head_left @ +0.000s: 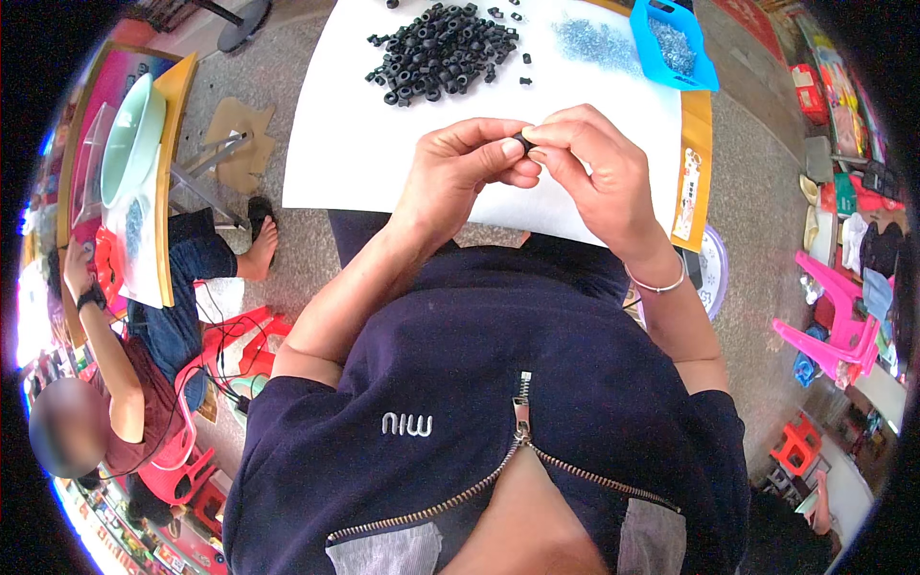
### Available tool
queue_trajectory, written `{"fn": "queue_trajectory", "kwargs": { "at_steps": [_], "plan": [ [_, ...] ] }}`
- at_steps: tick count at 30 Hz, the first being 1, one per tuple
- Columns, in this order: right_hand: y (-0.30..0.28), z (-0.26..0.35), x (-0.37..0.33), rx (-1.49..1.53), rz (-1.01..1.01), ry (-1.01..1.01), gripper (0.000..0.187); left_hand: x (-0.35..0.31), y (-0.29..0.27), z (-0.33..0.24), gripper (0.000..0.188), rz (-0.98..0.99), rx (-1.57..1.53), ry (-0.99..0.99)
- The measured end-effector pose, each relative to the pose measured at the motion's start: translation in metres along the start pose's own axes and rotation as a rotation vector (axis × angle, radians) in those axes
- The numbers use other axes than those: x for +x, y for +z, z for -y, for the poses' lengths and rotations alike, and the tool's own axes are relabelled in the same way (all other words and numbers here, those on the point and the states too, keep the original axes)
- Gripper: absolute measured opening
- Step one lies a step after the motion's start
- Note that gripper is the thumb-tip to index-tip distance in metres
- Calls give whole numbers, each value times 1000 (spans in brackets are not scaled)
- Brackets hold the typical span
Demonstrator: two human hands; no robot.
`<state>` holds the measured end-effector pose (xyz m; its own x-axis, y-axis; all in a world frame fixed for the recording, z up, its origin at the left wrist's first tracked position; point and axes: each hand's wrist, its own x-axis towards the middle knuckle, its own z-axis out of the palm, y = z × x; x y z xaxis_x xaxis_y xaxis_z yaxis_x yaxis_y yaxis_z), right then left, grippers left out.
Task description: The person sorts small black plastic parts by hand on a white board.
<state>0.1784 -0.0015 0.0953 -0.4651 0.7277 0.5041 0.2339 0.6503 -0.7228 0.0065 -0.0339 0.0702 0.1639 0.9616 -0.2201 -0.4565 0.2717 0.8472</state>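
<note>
Head view: just beyond the wearer's dark top, both hands meet over the near part of a white-covered table (355, 158). Between them is a small black piece (523, 143), pinched by the thumb and forefinger of the left hand (455, 168), while the right hand (599, 168) presses its own thumb and fingertip to the piece's other side. So small a part leaves room only for fingertips, which likely explains the grip; whether the right fingertips also hide a second bit, I cannot tell. Farther up lies a heap of black parts (431, 53), loose and probably within easy reach, with a few strays to its right. Beyond the right hand, clear little bits (596, 43) are spread thinly, perhaps so that single ones can be picked out; more sit in a blue tray (685, 80), whose walls presumably stop them scattering. Well apart at left, a co-worker's hand (79, 268) rests near another table bearing a pale green basin (139, 134).
</note>
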Motion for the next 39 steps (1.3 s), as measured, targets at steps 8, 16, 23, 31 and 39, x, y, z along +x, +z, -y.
{"fn": "queue_trajectory", "kwargs": {
  "at_steps": [8, 16, 23, 31, 39],
  "plan": [
    [12, -17, -12, 84, -62, 50, 16, 11, -11, 18, 27, 63, -37, -24],
    [24, -21, -18, -81, -71, -14, 15, 11, -4, 10, 35, 71, 221, -60],
    [28, -28, -29, -49, -90, 65, 20, 21, -19, 24, 33, 147, 118, -162],
    [43, -9, -27, 331, -264, 542, 17, 14, -6, 31, 25, 145, -41, -209],
    [61, -13, -31, 138, -374, 400, 23, 5, 13, 46, 23, 59, -110, -239]
  ]
}}
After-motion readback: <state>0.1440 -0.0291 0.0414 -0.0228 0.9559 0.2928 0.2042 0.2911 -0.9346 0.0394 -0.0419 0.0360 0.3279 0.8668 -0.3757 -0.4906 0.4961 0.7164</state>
